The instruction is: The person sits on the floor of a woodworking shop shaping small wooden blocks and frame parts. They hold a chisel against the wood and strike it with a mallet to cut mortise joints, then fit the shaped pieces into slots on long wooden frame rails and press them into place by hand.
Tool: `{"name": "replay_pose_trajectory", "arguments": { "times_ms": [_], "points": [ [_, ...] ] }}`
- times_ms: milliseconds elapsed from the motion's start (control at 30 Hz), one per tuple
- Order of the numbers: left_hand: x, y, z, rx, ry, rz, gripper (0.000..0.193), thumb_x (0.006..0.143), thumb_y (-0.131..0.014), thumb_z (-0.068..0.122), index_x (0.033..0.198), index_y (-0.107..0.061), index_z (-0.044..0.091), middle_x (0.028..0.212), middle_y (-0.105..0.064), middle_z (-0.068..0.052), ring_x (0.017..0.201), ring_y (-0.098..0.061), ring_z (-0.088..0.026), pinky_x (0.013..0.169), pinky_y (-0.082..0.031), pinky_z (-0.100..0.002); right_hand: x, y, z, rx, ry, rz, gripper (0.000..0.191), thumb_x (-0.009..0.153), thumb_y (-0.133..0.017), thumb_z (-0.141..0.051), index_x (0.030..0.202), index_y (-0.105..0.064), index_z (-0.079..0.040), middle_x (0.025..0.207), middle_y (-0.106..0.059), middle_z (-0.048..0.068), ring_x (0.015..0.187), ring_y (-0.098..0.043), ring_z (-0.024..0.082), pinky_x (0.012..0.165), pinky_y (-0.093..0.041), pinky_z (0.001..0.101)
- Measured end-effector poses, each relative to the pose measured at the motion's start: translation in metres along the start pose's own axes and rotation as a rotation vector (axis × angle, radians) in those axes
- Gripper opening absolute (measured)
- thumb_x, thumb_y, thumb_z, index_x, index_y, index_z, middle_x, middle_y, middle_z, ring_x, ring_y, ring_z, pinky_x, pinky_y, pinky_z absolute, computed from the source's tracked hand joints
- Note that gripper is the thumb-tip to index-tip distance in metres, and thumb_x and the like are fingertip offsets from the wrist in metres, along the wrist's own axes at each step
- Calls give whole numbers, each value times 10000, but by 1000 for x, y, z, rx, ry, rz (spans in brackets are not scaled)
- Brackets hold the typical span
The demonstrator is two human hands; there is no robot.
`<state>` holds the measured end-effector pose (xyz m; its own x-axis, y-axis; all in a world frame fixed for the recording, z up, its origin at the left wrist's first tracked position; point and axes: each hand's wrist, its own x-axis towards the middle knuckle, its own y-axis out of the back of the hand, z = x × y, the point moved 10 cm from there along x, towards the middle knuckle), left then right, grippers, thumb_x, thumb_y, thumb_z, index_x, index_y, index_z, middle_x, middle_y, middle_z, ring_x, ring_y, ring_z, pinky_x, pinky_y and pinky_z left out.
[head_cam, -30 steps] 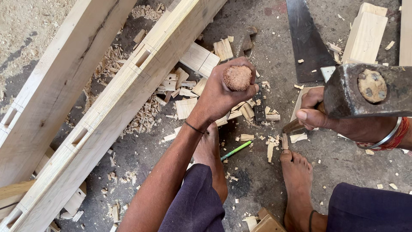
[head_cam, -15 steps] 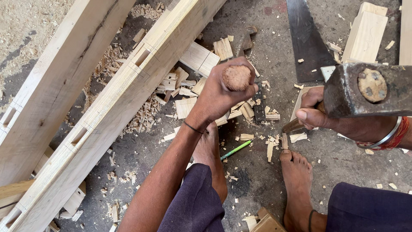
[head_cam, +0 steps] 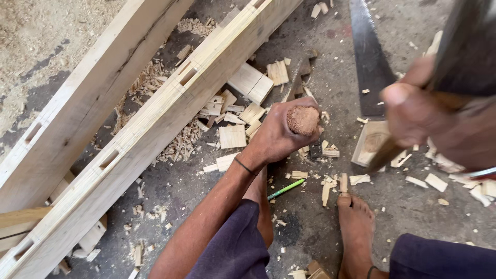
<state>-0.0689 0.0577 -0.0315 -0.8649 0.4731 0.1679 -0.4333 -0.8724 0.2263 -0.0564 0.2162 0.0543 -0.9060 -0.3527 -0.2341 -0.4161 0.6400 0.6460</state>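
Lying across the floor's left half are two long pale beams [head_cam: 93,111], each cut with rectangular mortise slots, with shavings and offcuts [head_cam: 232,135] heaped along the right beam's lower edge. Your left hand [head_cam: 276,137] is sitting near the middle of the floor, just right of that beam, and its fingers are clamping tightly round a chisel [head_cam: 303,120]. Only the handle's butt is showing: round, brown, frayed and mushroomed; the blade is hiding below your fist, so you cannot tell where its edge is resting. A handle like this is likely feeling stiff, light and rough, and the best hold is looking like the one you have, low on the shaft with the butt left bare. A green pencil [head_cam: 285,189] is lying below that hand, beside your bare foot [head_cam: 356,227]. A saw [head_cam: 368,57] is lying flat toward the floor's top edge. Your right hand [head_cam: 434,121] is hovering at the right edge, its fingers wrapping shut on the wooden handle of a hammer [head_cam: 465,46], whose dark head is blurring at the top right corner. That head is probably heavy, so a firm grip on the handle is suiting it.
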Motion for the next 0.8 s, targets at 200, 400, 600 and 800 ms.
{"name": "replay_pose_trajectory", "arguments": {
  "times_ms": [200, 400, 600, 800],
  "points": [
    [-2, -3, 10, -80, -95, -20, 325, 838, -760, 127, 1150, -681, 84, 1048, -745, -38, 921, -731, -144, 870, -639, -345, 1, -36, 51, -254, -394, -253, 644, 898, -732, -421, 1485, -531, -248, 1094, -810, 69, 607, -710, 341, 506, -649, 414],
    [-6, 2, 4, 21, -119, 37, 275, 788, -817, 156, 1018, -681, 89, 930, -740, -43, 834, -715, -150, 770, -626, -310, -63, -116, 101, -597, -445, 76, 448, 995, -482, -369, 1384, -560, -163, 1271, -697, 83, 1082, -630, 293, 911, -519, 412],
    [-6, -4, -22, -165, 152, 1, 444, 769, -817, 187, 1177, -666, 100, 1080, -763, -34, 936, -761, -147, 848, -656, -328, -140, -264, 313, -461, -673, 260, 467, 1067, -333, -382, 1298, -576, -58, 1377, -611, 129, 1320, -520, 320, 1131, -347, 475],
    [-16, -1, 0, 50, -76, 13, 443, 801, -837, 133, 1204, -675, 45, 1119, -755, -89, 1023, -747, -192, 953, -612, -387, -133, -260, 305, -631, -628, 164, 468, 1046, -304, -383, 1351, -541, -119, 1425, -592, 86, 1365, -505, 272, 1148, -368, 426]
  ]
}}
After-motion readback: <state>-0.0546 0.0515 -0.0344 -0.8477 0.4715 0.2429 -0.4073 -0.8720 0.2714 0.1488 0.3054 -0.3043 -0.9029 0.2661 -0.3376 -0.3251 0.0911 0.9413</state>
